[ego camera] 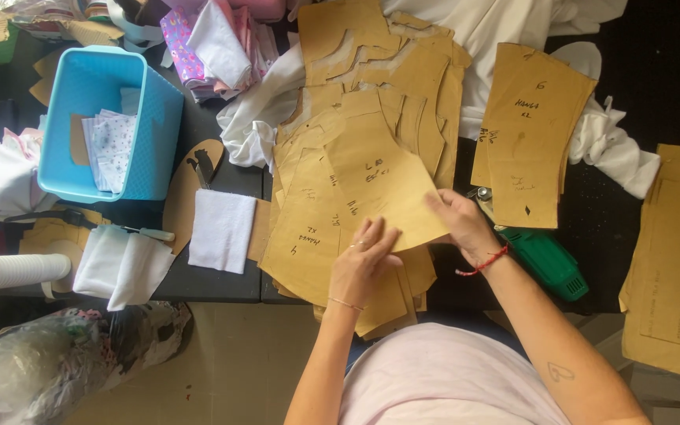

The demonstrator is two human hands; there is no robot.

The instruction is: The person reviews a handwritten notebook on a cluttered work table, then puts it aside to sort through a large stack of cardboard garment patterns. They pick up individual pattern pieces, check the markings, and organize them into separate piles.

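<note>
Both hands press on a stack of brown paper patterns (356, 205): left hand (364, 264) flat on top, right hand (458, 224) pinching a sheet's edge. Light, stiffish, creasable paper, best lifted by edges. Beyond, white cloth (253, 118); further left, a blue basket (112, 118).

view: head cam only, worn on person's head
facing: almost straight down onto dark worktop (222, 283)
nearness: close, forearms enter from btm edge, wearer's torso at btm centre
landmark: brown paper pattern stack (356, 173) sits mid-frame
left of stack: blue basket (147, 118), frame's upper left
right of stack: green tool (548, 260), then frame edge
shared views: n/a, single cam
</note>
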